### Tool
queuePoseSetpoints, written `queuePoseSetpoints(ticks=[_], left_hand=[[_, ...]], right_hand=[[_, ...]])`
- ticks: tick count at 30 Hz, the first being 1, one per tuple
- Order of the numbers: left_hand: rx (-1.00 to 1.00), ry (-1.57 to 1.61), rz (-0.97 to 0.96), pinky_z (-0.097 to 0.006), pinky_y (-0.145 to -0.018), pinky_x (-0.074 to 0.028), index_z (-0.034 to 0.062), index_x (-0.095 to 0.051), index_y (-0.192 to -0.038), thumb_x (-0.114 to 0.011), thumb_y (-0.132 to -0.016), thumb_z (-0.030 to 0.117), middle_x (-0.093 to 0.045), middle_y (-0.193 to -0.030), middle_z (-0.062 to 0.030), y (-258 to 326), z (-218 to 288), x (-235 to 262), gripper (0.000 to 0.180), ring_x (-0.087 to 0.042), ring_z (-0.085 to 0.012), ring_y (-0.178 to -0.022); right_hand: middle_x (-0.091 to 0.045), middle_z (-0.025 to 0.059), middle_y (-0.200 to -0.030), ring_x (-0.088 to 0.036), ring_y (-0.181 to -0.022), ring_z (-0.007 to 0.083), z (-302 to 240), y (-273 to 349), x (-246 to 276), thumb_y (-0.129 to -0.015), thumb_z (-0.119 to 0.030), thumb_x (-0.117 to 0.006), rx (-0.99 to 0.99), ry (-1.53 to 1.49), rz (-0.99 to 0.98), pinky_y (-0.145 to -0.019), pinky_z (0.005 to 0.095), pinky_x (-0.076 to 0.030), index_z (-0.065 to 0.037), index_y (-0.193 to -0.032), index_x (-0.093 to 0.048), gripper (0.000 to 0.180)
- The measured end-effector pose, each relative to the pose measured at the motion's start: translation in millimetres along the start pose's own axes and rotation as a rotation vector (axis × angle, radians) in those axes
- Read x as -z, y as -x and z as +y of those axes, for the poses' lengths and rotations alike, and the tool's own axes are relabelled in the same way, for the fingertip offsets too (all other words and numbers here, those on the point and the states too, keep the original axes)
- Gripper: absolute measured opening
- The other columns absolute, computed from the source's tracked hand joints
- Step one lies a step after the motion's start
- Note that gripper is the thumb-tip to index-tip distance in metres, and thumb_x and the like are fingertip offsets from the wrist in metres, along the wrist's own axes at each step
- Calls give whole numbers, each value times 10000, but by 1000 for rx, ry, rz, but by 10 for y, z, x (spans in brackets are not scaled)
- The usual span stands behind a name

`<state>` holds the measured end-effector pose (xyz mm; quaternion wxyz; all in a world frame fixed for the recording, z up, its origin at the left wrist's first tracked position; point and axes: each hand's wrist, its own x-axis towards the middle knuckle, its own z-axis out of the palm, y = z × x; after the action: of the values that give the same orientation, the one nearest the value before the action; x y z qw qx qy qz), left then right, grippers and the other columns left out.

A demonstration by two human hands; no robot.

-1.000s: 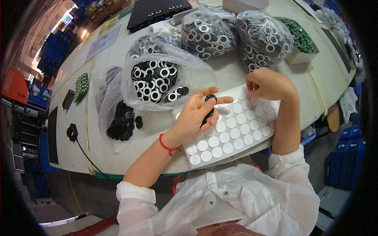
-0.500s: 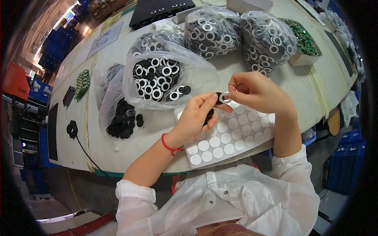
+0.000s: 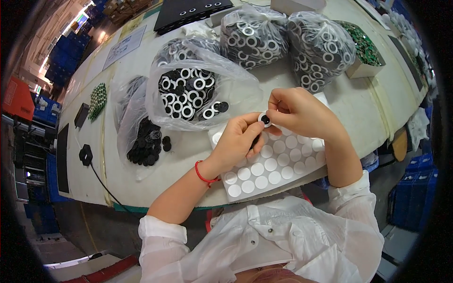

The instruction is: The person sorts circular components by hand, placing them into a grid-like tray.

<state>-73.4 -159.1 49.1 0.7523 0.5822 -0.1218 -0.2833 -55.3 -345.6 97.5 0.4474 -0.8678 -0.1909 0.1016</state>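
Observation:
My left hand (image 3: 236,141) is closed on a small black disc, with more black pieces partly hidden under its curled fingers. On that disc's face lies a white ring (image 3: 265,120), the black centre showing through it. The thumb and forefinger of my right hand (image 3: 306,113) pinch at the ring's right edge. Under both hands a white sheet (image 3: 259,189) carries rows of round white stickers. Left of my hands an open clear plastic bag (image 3: 233,82) holds many black discs with white rings on them. Beside it, plain black discs (image 3: 145,146) spill from another clear bag.
Two full clear bags of ringed discs, one (image 3: 255,40) and another (image 3: 321,52), stand at the back. A box of green circuit boards (image 3: 363,45) is at the back right. A black case (image 3: 188,14) lies far back. A black cable (image 3: 106,186) crosses the left edge.
The white ring, held beside the black disc before, now lies over the disc's face. My right hand has shifted slightly left, closer to my left fingertips.

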Motion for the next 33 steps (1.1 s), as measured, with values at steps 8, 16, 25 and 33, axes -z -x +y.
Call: queuePoseSetpoints(ticks=[8, 16, 25, 33], left_hand=[[-39, -19, 14, -175, -424, -325, -24, -621, -1043, -463, -988, 167, -591, -673, -5, -1, -61, 23, 254, -418, -10, -475], [-25, 10, 76, -170, -409, -307, 3, -616, -1051, -514, -983, 204, -605, -712, -31, 23, -97, 74, 236, -414, -15, -471], [-70, 430, 281, -166, -321, -271, 39, -543, -1169, -342, -1005, 458, -625, -873, -51, -31, -74, 158, 493, -363, -52, -405], [-16, 418, 171, -199, -558, -412, 11, -391, -1267, -436, -957, 72, -519, -1108, -175, -46, -90, 137, 319, -467, -98, -710]], right_hand=[[-579, 97, -589, -540, -522, 176, -58, -8, 20, -746, -106, -615, -44, 2, -16, -509, 315, -420, 11, -750, -545, 137], [-486, 1, -574, -418, -538, 52, 56, -15, -30, -781, -92, -676, 136, 15, -10, -472, 246, -341, -28, -746, -483, 207], [-592, 138, -630, -584, -561, 265, 148, -38, 168, -800, -222, -694, -20, 262, 232, -549, 355, -451, 18, -748, -573, 273], [-674, 138, -749, -662, -698, 293, 365, 35, 356, -683, -111, -711, -126, 466, -73, -647, 363, -508, -8, -758, -658, 138]])
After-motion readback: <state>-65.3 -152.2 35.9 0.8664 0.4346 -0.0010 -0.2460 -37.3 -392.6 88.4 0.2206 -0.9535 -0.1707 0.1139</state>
